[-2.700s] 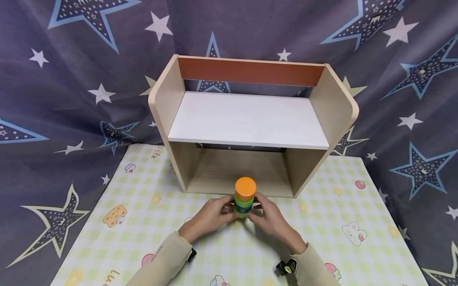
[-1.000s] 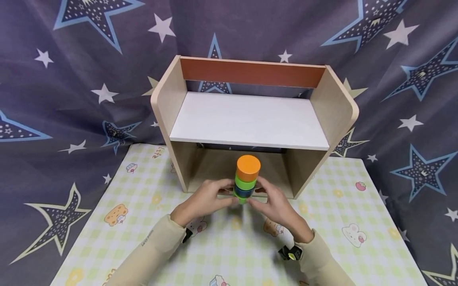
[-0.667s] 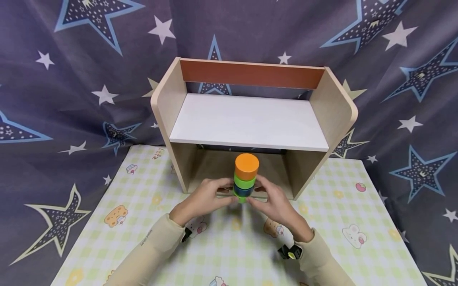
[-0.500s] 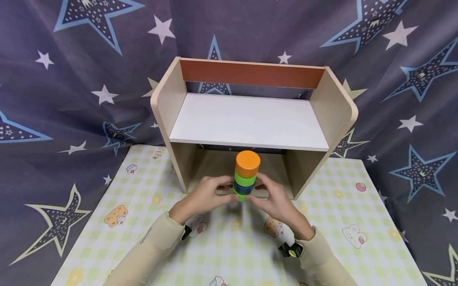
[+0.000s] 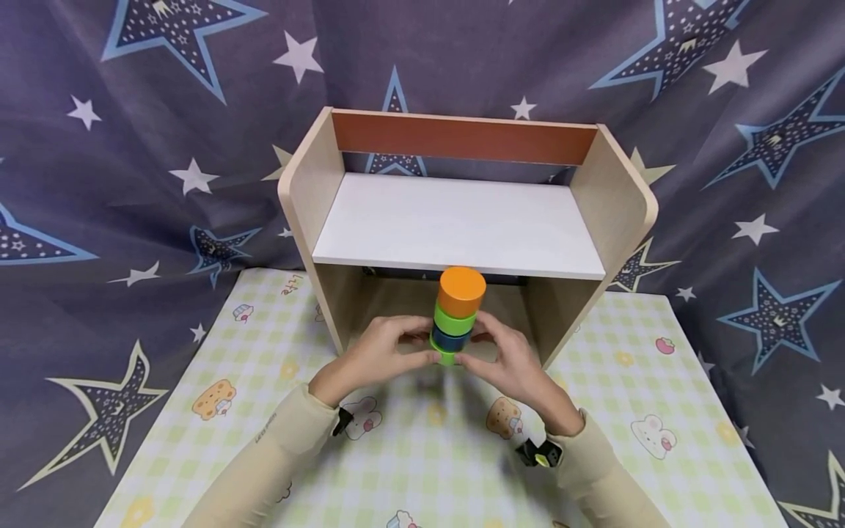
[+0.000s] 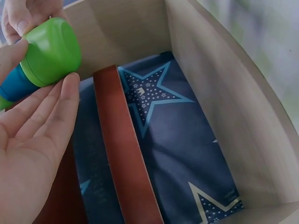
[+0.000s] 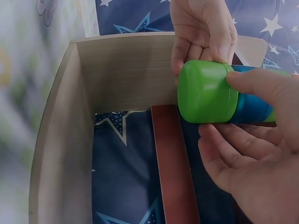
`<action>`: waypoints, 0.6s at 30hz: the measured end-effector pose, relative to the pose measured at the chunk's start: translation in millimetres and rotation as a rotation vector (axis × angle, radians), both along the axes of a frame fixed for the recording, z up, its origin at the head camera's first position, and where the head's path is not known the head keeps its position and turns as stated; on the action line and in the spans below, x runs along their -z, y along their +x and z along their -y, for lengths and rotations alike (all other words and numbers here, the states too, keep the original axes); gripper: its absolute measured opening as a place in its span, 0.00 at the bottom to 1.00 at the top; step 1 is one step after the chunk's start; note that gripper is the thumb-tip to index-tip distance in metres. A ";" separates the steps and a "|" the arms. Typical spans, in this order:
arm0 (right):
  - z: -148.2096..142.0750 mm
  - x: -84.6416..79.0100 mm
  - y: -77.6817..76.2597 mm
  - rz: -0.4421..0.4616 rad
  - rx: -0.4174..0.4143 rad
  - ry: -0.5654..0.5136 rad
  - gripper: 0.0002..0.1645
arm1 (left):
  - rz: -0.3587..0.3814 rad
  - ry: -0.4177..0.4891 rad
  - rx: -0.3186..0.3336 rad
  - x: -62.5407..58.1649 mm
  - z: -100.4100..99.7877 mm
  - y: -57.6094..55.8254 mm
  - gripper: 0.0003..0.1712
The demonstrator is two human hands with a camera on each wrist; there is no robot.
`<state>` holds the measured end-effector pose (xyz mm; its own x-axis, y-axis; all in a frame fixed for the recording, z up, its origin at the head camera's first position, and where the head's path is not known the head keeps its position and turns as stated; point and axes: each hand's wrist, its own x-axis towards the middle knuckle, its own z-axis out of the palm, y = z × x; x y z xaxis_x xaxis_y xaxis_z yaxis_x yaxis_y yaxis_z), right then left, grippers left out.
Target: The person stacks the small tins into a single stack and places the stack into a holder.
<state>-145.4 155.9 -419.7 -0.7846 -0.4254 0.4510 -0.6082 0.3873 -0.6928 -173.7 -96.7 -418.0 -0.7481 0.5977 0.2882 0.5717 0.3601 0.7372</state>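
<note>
A cylinder banded in orange, green and dark blue is held upright between both hands in the head view, its flat orange end on top. My left hand grips its lower left side, thumb near the bottom and fingers behind. From the other side my right hand holds it in the same way. Both wrist views show the rounded green base, with thumbs and fingertips against the lower part. In the head view the orange top overlaps the front edge of the white shelf.
A wooden two-level shelf unit with a reddish-brown back rail stands at the back of the table. Its lower compartment lies behind the hands. A checked cloth covers the table, and a star-printed curtain hangs around it.
Both hands have lifted the banded cylinder from low over the cloth, up and forward towards the shelf unit. It now reaches the white shelf's front edge in the head view.
</note>
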 end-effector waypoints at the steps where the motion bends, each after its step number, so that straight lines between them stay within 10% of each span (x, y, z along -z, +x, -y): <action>1: 0.0 -1.1 -0.5 -0.005 -0.002 0.000 0.38 | -0.003 0.001 -0.001 -1.6 0.0 -0.2 0.24; 18: -1.6 -24.1 -3.8 -0.036 -0.034 -0.031 0.37 | -0.021 0.052 0.037 -25.3 -2.1 -2.9 0.21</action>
<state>-149.2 157.5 -395.6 -0.7534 -0.4366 0.4917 -0.6450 0.3451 -0.6818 -176.5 -94.6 -392.7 -0.7196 0.6084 0.3348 0.5992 0.3001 0.7422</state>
